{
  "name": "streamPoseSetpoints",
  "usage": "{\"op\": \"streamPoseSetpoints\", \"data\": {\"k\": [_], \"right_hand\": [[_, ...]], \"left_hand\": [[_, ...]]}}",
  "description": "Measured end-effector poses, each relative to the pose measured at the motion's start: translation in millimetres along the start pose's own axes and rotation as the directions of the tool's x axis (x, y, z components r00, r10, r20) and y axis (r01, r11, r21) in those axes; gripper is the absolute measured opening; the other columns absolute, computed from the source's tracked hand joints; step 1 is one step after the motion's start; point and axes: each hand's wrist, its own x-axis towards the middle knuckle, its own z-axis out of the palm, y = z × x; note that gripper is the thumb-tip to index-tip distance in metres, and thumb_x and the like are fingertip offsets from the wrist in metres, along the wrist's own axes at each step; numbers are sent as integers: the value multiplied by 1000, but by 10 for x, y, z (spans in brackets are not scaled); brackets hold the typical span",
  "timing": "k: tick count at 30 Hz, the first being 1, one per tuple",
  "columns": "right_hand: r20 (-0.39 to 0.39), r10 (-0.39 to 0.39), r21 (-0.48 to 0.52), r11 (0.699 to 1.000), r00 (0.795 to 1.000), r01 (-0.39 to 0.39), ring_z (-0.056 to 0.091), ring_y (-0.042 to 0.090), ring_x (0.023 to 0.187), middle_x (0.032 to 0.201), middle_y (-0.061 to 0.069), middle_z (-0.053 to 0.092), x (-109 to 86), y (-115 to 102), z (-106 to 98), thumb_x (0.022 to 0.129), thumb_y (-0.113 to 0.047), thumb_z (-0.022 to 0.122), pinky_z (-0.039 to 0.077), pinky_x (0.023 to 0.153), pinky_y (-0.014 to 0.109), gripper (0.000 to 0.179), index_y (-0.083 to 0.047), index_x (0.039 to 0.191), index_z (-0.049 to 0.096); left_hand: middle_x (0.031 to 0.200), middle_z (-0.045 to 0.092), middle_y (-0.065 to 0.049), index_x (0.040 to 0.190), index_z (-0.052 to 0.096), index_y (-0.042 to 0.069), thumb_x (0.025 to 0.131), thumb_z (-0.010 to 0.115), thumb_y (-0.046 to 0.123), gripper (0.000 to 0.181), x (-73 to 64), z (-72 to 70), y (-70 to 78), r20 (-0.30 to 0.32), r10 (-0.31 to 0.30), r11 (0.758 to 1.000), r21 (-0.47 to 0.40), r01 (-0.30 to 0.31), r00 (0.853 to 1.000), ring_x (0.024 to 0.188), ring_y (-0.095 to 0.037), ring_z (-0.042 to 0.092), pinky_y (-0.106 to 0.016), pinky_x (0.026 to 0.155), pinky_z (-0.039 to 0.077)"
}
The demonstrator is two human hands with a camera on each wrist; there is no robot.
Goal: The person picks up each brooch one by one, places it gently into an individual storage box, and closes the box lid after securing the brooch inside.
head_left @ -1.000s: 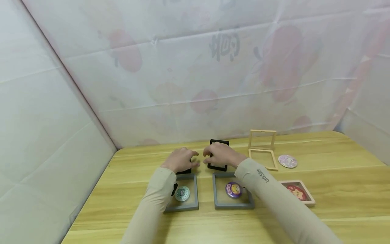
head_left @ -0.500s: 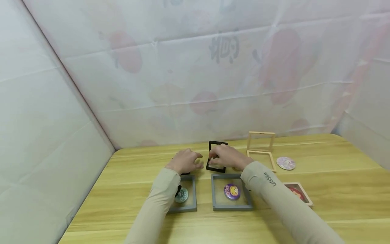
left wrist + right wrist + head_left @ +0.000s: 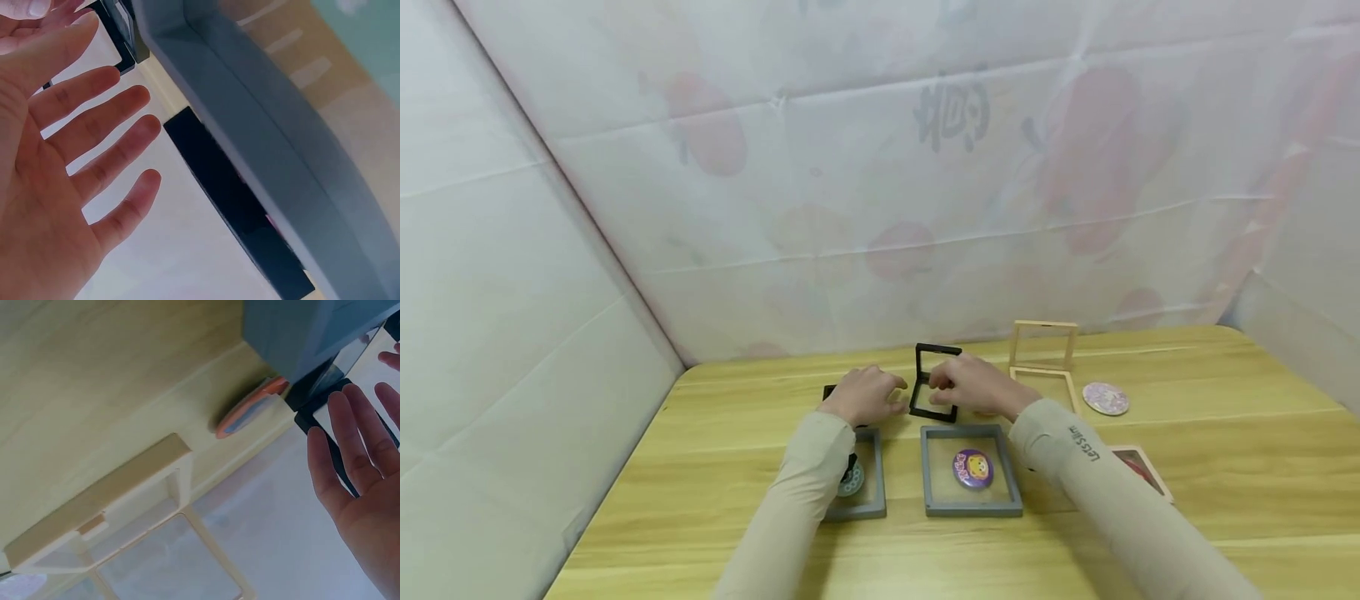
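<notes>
My left hand (image 3: 867, 396) hovers over a black frame (image 3: 829, 391), mostly hidden beneath it in the head view. Its fingers are spread and hold nothing in the left wrist view, where the black frame (image 3: 234, 203) lies beside a grey one. My right hand (image 3: 973, 385) is at the right side of a second black frame (image 3: 919, 367), whose lid stands raised. Loosely bent fingers (image 3: 359, 440) with nothing in them show in the right wrist view. Near the right hand, a round badge with an orange rim (image 3: 250, 409) lies on the table.
Two grey frames stand in front: the left (image 3: 881, 483) with a teal badge (image 3: 852, 483), the right (image 3: 928, 475) with a purple badge (image 3: 973, 469). To the right are an opened wood-coloured frame (image 3: 1043, 369), a lilac badge (image 3: 1105, 398) and a beige frame (image 3: 1157, 477) with a red badge.
Both hands have shifted to the right, the right one uncovering more of the raised-lid black frame. The left sleeve now hides more of the teal badge. The frames stay put.
</notes>
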Motion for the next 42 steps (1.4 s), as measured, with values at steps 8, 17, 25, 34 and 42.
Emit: {"op": "streamPoseSetpoints", "data": {"k": [8,17,25,34,42], "right_hand": [[-9,-6,-12,1000,1000,6,62,10,76,87,-2,69,-57,78,-8,96,-15,71,55,75,36,15,-2,103,75],[-7,2,-5,1000,1000,-2,59,7,63,88,-1,71,-76,117,-27,97,-15,70,55,76,38,9,-7,96,75],[13,37,13,999,999,-37,60,9,60,90,2,72,-126,126,-58,97,-14,70,55,78,40,12,-3,99,75],[8,37,5,999,999,-37,63,9,72,83,-1,71,-163,190,-58,95,-13,71,55,83,46,9,-5,97,75],[16,40,3,999,999,-40,62,9,70,75,-2,69,-225,296,-73,95,-11,69,55,85,50,12,0,99,74]], "left_hand": [[112,75,-7,126,72,8,96,73,28,37,50,8,50,27,-18,1000,26,17,999,91,-21,71,-42,88,56],[116,74,-5,126,73,11,94,75,29,37,77,9,60,45,-41,998,50,38,998,99,-21,70,-42,91,55],[120,73,-3,126,73,13,92,78,28,38,92,57,43,49,-52,996,77,48,997,103,-21,70,-42,92,55],[111,75,2,125,74,13,90,80,25,38,144,157,21,41,-42,997,73,39,998,95,-16,70,-36,86,57],[130,67,3,118,77,12,89,80,22,31,169,148,55,33,-33,997,70,31,999,118,-24,61,-39,96,53]]}}
